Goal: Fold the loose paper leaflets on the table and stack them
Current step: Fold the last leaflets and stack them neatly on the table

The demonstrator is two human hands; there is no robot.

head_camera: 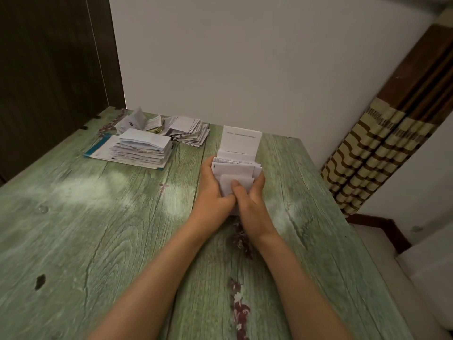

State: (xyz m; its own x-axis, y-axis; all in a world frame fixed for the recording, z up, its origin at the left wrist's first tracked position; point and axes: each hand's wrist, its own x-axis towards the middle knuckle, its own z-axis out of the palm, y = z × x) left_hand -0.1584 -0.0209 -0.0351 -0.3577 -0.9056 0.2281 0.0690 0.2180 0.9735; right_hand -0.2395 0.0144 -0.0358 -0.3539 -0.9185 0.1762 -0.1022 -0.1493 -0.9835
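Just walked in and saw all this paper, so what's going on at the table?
A person is folding paper leaflets on a green wood-grain table. Both hands, the left hand and the right hand, are closed around a partly folded leaflet whose far end lies flat toward the wall. Finished folded leaflets sit in a stack at the far left, with a messier pile behind it.

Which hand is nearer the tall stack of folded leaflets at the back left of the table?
Left. The left hand grips the left side of the leaflet being folded, on the side facing the stack. The right hand holds its other side, farther away.
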